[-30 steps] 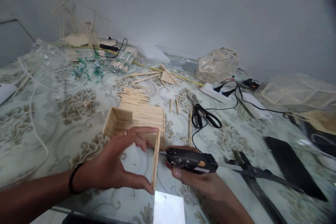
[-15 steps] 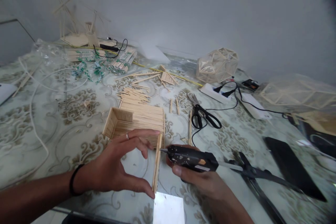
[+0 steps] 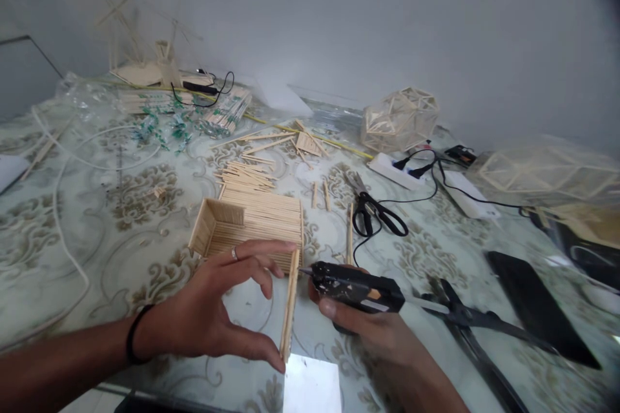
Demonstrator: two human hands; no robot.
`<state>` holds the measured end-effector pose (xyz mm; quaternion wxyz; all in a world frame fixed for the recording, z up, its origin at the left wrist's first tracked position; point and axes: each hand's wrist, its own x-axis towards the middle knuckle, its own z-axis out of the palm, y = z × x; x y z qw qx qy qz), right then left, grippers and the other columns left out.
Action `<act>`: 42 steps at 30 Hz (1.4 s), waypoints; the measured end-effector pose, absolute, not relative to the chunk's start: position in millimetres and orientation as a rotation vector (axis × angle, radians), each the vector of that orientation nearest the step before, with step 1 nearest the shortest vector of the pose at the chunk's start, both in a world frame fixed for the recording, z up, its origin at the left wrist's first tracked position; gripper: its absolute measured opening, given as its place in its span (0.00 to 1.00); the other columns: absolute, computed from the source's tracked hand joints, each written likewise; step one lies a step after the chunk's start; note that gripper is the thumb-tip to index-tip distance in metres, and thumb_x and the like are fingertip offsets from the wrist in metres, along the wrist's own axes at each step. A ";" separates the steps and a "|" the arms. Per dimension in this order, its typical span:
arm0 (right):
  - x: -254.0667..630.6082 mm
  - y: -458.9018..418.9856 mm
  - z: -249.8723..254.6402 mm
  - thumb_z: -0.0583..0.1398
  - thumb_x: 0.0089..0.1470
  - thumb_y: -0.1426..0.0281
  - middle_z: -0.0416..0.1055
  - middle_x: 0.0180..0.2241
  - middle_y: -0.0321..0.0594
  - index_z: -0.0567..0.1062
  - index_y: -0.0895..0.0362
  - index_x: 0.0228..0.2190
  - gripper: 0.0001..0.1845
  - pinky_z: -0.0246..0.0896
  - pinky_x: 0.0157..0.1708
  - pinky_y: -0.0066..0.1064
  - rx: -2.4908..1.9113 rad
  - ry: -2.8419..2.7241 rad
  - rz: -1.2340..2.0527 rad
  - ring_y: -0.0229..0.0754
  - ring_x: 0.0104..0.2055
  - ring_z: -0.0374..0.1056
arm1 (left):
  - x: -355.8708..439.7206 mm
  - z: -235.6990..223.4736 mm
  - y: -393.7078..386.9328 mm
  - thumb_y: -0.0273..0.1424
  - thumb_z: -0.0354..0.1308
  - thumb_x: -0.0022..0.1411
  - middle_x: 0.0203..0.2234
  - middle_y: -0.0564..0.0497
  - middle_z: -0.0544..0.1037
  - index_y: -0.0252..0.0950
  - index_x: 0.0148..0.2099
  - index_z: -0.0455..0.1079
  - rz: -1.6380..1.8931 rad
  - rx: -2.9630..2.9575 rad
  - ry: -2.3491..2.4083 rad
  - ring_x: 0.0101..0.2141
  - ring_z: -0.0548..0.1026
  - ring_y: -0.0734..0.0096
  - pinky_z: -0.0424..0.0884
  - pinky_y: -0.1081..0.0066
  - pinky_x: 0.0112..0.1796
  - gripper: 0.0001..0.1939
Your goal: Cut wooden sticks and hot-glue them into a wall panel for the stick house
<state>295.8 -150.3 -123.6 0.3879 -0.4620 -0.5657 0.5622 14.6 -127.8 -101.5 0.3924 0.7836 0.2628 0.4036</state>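
Note:
My left hand [image 3: 213,310] grips a narrow strip of wooden sticks [image 3: 289,306] by its two ends, thumb at the near end and index finger at the far end. In my right hand [image 3: 353,316] is a black glue gun [image 3: 358,287], its nozzle pointing left close to the upper part of the strip. Whether the tip touches the wood I cannot tell. Just beyond my left fingers lies a stick-built base [image 3: 261,213] with low walls at its left corner. Part of that base is hidden behind the hand.
Loose sticks [image 3: 247,174] lie behind the base. Black scissors [image 3: 371,210], a white power strip [image 3: 394,171], pliers-like cutters [image 3: 465,316] and a black phone-like slab [image 3: 542,310] are to the right. A white card [image 3: 312,384] lies near the front edge. Wrapped stick bundles [image 3: 225,113] sit at the back.
The glue gun's nozzle has moved slightly up along the strip toward its far end. My left hand keeps its hold on the strip, nearly still.

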 end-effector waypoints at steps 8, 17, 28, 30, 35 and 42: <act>293.2 -150.3 -117.6 0.75 0.53 0.51 0.85 0.42 0.45 0.89 0.50 0.43 0.21 0.76 0.51 0.48 -1.270 -1.406 1.378 0.55 0.44 0.79 | 14.0 -101.4 -128.7 0.35 0.84 0.49 0.65 0.41 0.77 0.42 0.43 0.69 1.004 1.995 0.650 0.51 0.85 0.58 0.82 0.61 0.53 0.27; 292.3 -146.7 -115.7 0.74 0.51 0.47 0.85 0.37 0.45 0.89 0.52 0.39 0.23 0.78 0.44 0.45 -1.316 -1.399 1.393 0.54 0.40 0.79 | 12.3 -100.0 -127.6 0.31 0.83 0.50 0.66 0.42 0.76 0.42 0.42 0.70 0.971 2.017 0.636 0.51 0.85 0.56 0.82 0.59 0.53 0.25; 280.8 -147.1 -106.0 0.74 0.51 0.45 0.86 0.40 0.45 0.89 0.51 0.39 0.24 0.76 0.51 0.46 -1.312 -1.316 1.438 0.56 0.45 0.80 | 10.5 -96.9 -127.6 0.35 0.83 0.51 0.65 0.43 0.77 0.41 0.41 0.71 0.917 2.037 0.666 0.52 0.84 0.57 0.81 0.58 0.55 0.24; 278.6 -146.7 -105.0 0.76 0.49 0.46 0.86 0.41 0.44 0.88 0.51 0.37 0.23 0.75 0.52 0.45 -1.351 -1.225 1.407 0.56 0.47 0.79 | 10.0 -97.5 -127.8 0.35 0.83 0.51 0.65 0.44 0.77 0.42 0.41 0.71 0.928 2.037 0.661 0.52 0.84 0.57 0.80 0.58 0.55 0.24; 307.2 -127.2 -102.0 0.71 0.55 0.45 0.74 0.26 0.40 0.80 0.54 0.27 0.25 0.70 0.31 0.37 -1.280 -1.131 1.195 0.45 0.29 0.69 | 8.5 -98.8 -129.8 0.42 0.83 0.52 0.67 0.44 0.76 0.42 0.41 0.72 0.948 2.028 0.688 0.51 0.84 0.53 0.82 0.57 0.54 0.25; 355.8 -105.2 -99.7 0.66 0.61 0.48 0.77 0.29 0.40 0.77 0.52 0.31 0.21 0.69 0.36 0.37 -1.643 -1.272 0.575 0.48 0.33 0.73 | 10.4 -100.7 -126.7 0.44 0.80 0.57 0.47 0.45 0.81 0.41 0.42 0.70 0.932 2.099 0.669 0.63 0.76 0.47 0.78 0.56 0.58 0.23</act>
